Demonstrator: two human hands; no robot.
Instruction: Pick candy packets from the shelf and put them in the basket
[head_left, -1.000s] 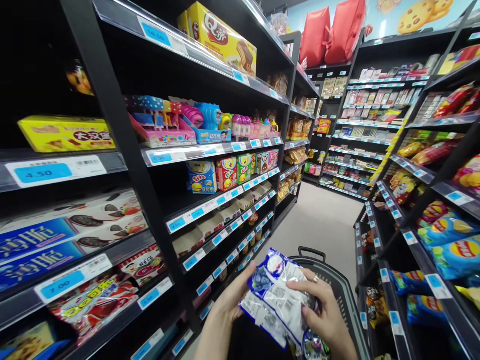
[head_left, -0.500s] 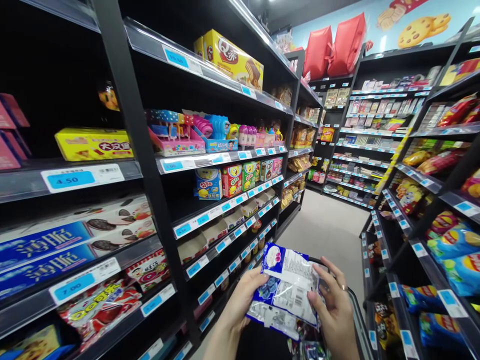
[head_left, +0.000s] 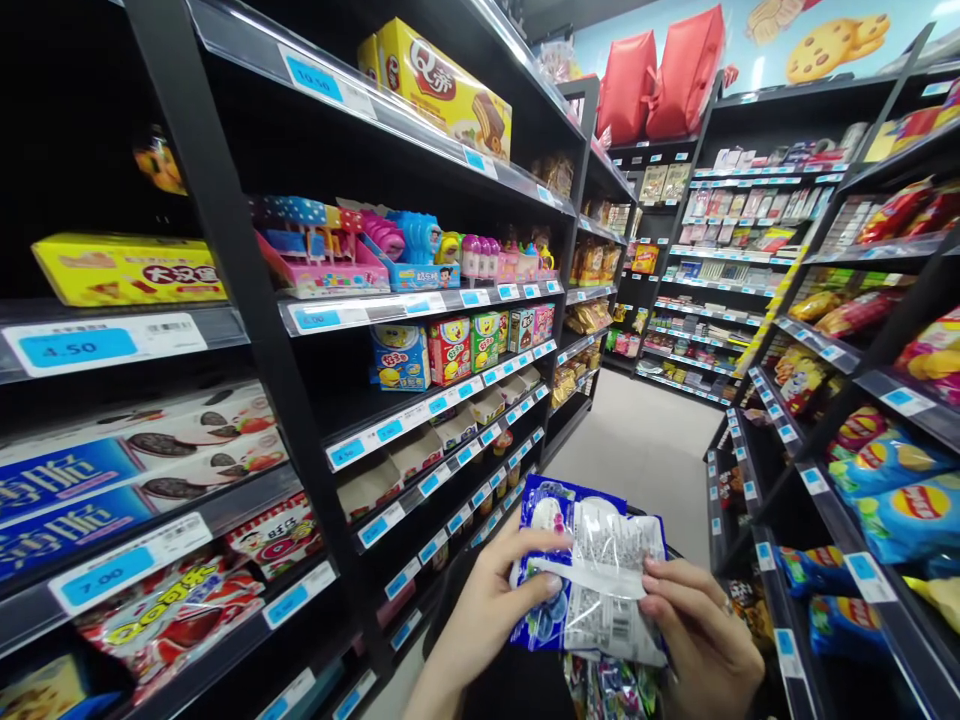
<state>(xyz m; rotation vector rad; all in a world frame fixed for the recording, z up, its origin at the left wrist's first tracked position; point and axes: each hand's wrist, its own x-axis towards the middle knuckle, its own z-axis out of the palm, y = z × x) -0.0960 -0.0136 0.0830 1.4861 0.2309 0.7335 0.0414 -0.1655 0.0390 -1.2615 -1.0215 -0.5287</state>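
Note:
A blue and white candy bag (head_left: 600,615) with blueberry pictures and a barcode hangs in front of me, its printed back facing up. My left hand (head_left: 491,600) pinches its left side, thumb and fingers on the plastic. At the right edge, my right hand (head_left: 697,620) grips the bag between thumb and fingers. A pale strip of the wrapper, the seam flap, stretches across the bag between both hands. Beneath it, several small colourful packets (head_left: 611,690) show in part; what carries them is mostly hidden.
Black shelves (head_left: 262,420) with boxed snacks and price tags run along the left. Bagged chips (head_left: 907,510) fill the right-hand shelves. A grey floor aisle (head_left: 637,430) leads to stationery shelves (head_left: 720,260) and red backpacks (head_left: 660,85) at the far end.
Both hands have changed their hold: the left fingers reach further over the bag, and the right fingers have closed on its right edge. The bag sits straighter. The view has shifted slightly rightward.

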